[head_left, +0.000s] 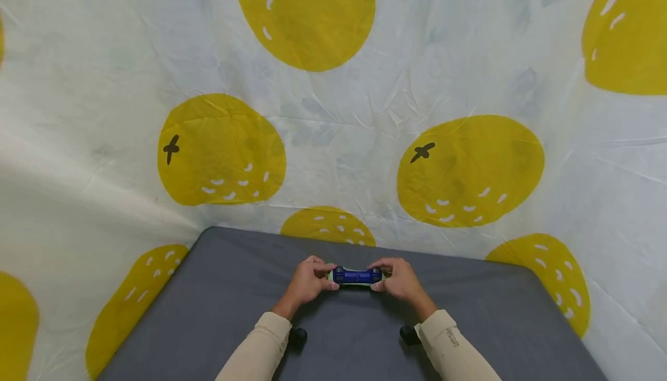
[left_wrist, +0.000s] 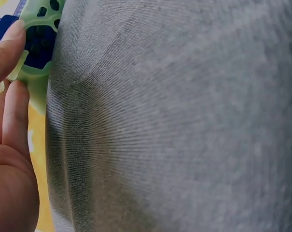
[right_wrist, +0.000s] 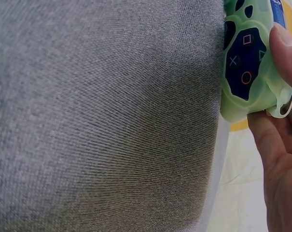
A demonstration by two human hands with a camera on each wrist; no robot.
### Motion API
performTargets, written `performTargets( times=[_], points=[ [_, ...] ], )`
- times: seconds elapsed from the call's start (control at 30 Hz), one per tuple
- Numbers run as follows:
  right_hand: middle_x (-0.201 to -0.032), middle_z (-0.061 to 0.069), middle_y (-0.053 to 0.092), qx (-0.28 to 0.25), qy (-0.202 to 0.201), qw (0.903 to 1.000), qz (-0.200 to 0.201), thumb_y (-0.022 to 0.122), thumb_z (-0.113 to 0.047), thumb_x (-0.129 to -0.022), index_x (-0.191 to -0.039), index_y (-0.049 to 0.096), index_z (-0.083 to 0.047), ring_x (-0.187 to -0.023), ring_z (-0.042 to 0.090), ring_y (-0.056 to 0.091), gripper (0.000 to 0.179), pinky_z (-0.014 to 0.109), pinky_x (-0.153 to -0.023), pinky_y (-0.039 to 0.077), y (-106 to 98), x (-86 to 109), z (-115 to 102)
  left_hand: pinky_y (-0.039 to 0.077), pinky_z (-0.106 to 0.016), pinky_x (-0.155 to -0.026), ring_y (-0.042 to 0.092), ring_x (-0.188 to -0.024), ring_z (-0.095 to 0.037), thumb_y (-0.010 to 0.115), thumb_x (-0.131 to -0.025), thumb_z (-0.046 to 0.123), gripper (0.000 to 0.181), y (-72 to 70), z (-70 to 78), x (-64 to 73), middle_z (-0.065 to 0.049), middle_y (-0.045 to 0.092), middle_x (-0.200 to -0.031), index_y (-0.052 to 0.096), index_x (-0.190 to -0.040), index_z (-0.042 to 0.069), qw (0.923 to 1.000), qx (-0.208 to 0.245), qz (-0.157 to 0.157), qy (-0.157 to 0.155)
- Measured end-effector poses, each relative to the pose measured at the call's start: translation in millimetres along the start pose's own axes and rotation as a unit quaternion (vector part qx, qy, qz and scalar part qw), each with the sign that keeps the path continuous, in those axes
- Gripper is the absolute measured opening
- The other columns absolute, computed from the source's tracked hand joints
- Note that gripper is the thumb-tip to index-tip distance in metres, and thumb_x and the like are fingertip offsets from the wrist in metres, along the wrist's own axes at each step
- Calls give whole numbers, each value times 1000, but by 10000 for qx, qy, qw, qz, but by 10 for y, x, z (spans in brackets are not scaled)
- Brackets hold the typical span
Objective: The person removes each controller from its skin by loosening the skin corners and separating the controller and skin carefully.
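A dark blue game controller (head_left: 356,277) in a pale green soft cover (right_wrist: 252,104) is held between both hands, close over the grey cloth. My left hand (head_left: 307,279) pinches its left end, thumb on one side and fingers on the other. At the other end, my right hand (head_left: 403,281) grips it in the same way. The right wrist view shows the face buttons (right_wrist: 246,63) through an opening in the cover, and a thin loop of the cover (right_wrist: 285,107) standing off beside the right fingers. The left wrist view shows the directional pad (left_wrist: 39,43).
Grey cloth (head_left: 344,334) covers the flat surface under the hands. Behind it hangs a pale curtain (head_left: 339,138) printed with yellow fruit. Two round black pieces (head_left: 298,337) sit at the wrists, next to the beige sleeves (head_left: 255,349).
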State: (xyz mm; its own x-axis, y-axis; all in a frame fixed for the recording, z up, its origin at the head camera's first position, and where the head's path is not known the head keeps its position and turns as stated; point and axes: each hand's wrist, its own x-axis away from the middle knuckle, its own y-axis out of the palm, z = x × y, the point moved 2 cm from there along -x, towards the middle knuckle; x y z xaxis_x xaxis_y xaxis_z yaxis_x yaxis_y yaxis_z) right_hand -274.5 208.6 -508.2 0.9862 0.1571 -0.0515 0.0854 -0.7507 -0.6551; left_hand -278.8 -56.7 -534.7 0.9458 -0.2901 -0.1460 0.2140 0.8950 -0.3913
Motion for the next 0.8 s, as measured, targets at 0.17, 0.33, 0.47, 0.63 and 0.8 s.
performTargets(
  times=[0.17, 0.33, 0.47, 0.63, 0.8],
  points=[
    [-121, 11, 78, -70, 95, 9999, 1, 89, -2, -74, -107, 83, -18, -121, 38, 70, 37, 52, -89, 60, 7, -11, -7, 46, -24, -76, 48, -85, -14, 81, -90, 9, 41, -39, 14, 1, -7, 54, -98, 74, -130, 5, 9993, -296, -232, 61],
    [-124, 12, 77, -148, 100, 9998, 77, 88, 0, -75, -106, 82, -19, -124, 41, 67, 37, 56, -93, 59, -8, -9, -22, 44, -26, -72, 48, -84, -16, 75, -91, 3, 37, -27, 121, 18, -11, 55, -100, 74, -128, 3, 9993, -310, -214, 69],
    [-125, 11, 76, -139, 203, 9997, 37, 88, 0, -74, -105, 83, -22, -127, 41, 66, 38, 58, -97, 57, -6, 11, -3, 47, -25, -70, 53, -85, -16, 74, -93, 2, 31, -4, 188, 47, -11, 57, -101, 76, -124, 1, 9997, -196, -145, -14],
    [-123, 10, 77, -108, 128, 9998, 56, 88, -1, -75, -105, 82, -22, -126, 40, 67, 37, 59, -98, 56, 6, -8, -2, 51, -25, -73, 56, -92, -17, 72, -95, 1, 26, -21, 228, 45, -12, 59, -105, 77, -121, 0, 9995, -293, 71, 90],
    [-122, 10, 78, -68, 122, 9999, 40, 89, -2, -75, -104, 82, -21, -124, 39, 68, 35, 58, -96, 57, -16, -44, -27, 42, -26, -58, 49, -71, -12, 69, -91, 3, 30, -35, 249, 21, -20, 64, -101, 80, -118, 7, 9993, -303, 180, -127]
  ],
)
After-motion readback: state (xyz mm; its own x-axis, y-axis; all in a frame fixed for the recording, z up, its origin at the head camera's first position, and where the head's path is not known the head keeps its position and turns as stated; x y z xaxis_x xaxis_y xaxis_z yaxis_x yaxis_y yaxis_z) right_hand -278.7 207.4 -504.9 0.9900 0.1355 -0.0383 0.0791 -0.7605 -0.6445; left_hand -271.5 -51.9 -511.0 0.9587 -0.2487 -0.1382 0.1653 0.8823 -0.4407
